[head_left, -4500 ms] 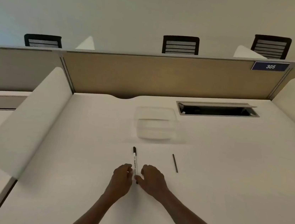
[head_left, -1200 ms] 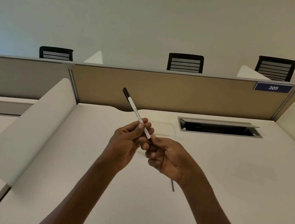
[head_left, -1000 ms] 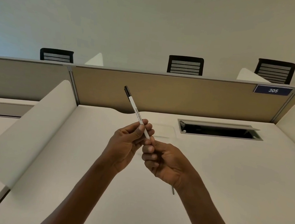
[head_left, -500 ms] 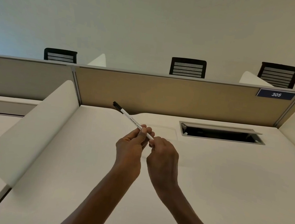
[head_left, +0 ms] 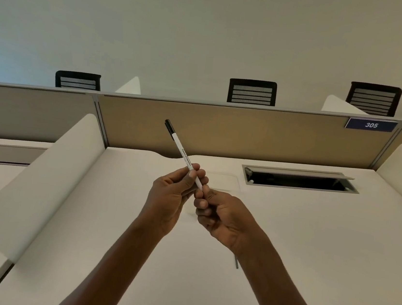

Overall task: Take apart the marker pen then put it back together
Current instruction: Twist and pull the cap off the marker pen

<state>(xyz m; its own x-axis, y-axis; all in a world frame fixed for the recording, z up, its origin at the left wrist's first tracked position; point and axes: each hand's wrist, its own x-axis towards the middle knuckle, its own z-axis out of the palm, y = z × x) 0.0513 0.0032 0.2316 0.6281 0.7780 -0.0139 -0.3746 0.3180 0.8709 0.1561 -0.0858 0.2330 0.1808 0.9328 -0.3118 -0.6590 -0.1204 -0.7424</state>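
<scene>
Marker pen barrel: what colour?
White barrel, black cap; head view.

White desk (head_left: 310, 242), tan partition (head_left: 247, 135) (sign 305 (head_left: 371, 125)), 3 black chairs (head_left: 252, 92) behind, plain wall (head_left: 210, 26).

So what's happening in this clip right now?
A person holds a marker pen up over a white desk. The left hand pinches the white barrel, black cap pointing up and away. The right hand grips the pen's lower end. A thin dark rod lies on the desk, partly hidden behind the right wrist.
</scene>
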